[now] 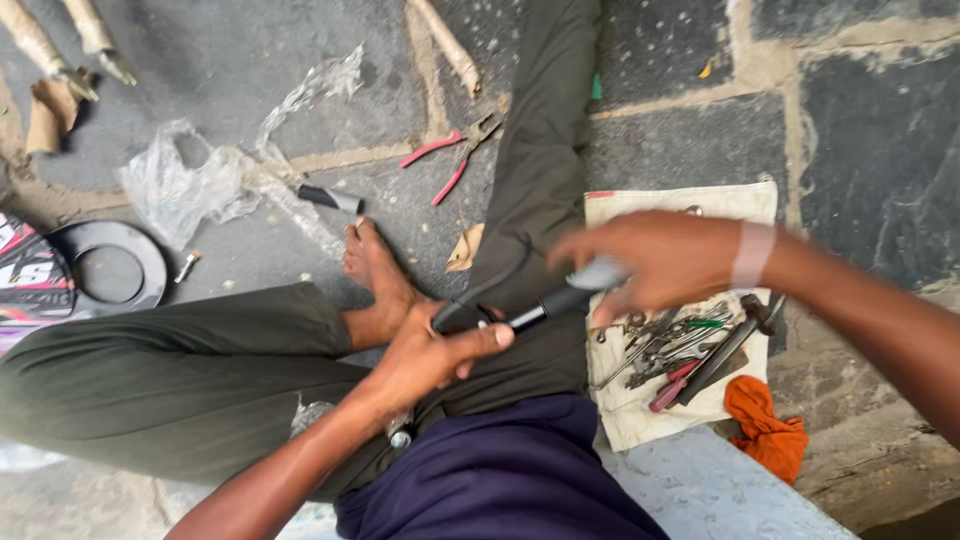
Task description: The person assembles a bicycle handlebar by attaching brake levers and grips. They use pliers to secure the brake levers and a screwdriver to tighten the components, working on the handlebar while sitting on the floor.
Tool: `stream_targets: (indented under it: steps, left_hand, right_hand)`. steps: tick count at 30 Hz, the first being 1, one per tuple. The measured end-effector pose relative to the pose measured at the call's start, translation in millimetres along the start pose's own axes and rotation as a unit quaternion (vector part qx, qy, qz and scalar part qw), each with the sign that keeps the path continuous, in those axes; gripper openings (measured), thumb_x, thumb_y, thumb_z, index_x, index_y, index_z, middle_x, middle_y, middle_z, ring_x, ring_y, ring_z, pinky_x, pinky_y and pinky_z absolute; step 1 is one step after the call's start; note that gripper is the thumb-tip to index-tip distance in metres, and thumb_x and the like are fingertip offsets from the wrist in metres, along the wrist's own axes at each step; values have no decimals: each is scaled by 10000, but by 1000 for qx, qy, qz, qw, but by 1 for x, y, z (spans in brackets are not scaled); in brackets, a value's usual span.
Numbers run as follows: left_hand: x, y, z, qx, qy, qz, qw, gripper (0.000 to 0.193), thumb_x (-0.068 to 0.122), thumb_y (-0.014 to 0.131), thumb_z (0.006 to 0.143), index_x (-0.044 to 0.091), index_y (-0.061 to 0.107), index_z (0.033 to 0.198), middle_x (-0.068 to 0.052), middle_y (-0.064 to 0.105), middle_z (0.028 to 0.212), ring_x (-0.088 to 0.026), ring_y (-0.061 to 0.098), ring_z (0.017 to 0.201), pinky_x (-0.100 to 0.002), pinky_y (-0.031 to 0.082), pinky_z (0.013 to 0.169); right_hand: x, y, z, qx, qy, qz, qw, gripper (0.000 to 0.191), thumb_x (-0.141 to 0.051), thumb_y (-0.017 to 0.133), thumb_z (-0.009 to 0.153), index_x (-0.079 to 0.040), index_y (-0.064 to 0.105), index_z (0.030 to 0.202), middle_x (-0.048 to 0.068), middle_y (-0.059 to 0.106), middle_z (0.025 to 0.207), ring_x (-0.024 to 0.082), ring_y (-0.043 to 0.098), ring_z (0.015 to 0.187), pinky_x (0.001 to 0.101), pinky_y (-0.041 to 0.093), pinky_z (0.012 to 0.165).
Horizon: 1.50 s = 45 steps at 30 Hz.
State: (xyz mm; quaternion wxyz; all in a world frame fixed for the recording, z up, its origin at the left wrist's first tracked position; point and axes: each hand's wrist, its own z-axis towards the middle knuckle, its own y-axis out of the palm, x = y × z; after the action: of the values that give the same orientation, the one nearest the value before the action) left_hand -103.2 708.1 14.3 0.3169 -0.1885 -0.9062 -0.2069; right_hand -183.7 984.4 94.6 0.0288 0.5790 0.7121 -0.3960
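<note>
The left hand point(430, 355) is closed in a grip around a thin black cable point(490, 283), thumb stretched forward along it; the cable arcs up from the fist over the lap. Just ahead of the thumb sits a black cylindrical part with a short metal tip point(545, 307), and the right hand point(655, 260) folds over its far end, fingers curled down on a pale grey piece there. That hand is blurred, so how firmly its grip closes on the piece cannot be told. A pale band circles the right wrist. The held thing lies between both hands, above the person's dark green trousers point(180, 370) and crossed bare foot point(375, 270).

Right of the hands, on the stone floor point(870, 130), a cream cloth point(640, 410) carries a heap of hand tools point(680, 350): spanners, a hammer, a red-handled driver. The right forearm partly covers this cloth. An orange rag point(765, 430) lies at its lower corner. Beyond the foot are red-handled pliers point(450, 155), a small black-and-silver tube point(330, 198) and crumpled clear plastic point(190, 185). At the far left rests a black ring-shaped part point(110, 265).
</note>
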Motion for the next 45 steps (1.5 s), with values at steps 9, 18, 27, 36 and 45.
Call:
stream_targets:
  steps: [9,18,27,36,45]
  left_hand:
    - [7,-12,7,8,0,-24,1000,372,369,787,837,31,780,992,10,530,516,-71,435,386,-252,298,369]
    - [-2,-12,3,23,18,-2,1000,368,390,786,828,78,773,1021,40,509,522,-58,434,403,-247,297,379]
    - [-16,-33,-7,86,124,62,987,414,372,787,898,-31,720,968,-10,599,660,-134,530,550,-321,418,500]
    - [-39,-32,-57,282,205,329,878,379,371,697,946,10,663,1057,-198,663,788,-158,559,662,-433,465,600]
    - [60,-87,-61,337,71,390,854,372,417,736,869,46,710,851,-250,633,637,-464,620,659,-510,508,597]
  right_hand:
    - [-18,16,0,164,-2,-216,963,591,-443,766,789,-47,632,1207,193,675,1163,364,607,1162,502,471,963]
    - [19,41,47,192,-71,-288,936,246,-152,780,618,-53,650,802,118,640,647,294,679,532,431,540,481]
    - [9,-4,49,229,-281,-53,930,384,-224,752,722,32,648,988,170,687,878,296,695,728,414,564,602]
    - [68,66,301,384,310,427,758,454,-332,730,893,51,606,1103,174,726,740,325,713,688,428,534,594]
    - [76,61,260,418,184,738,497,191,-202,556,888,-37,634,832,188,657,729,310,639,595,459,493,513]
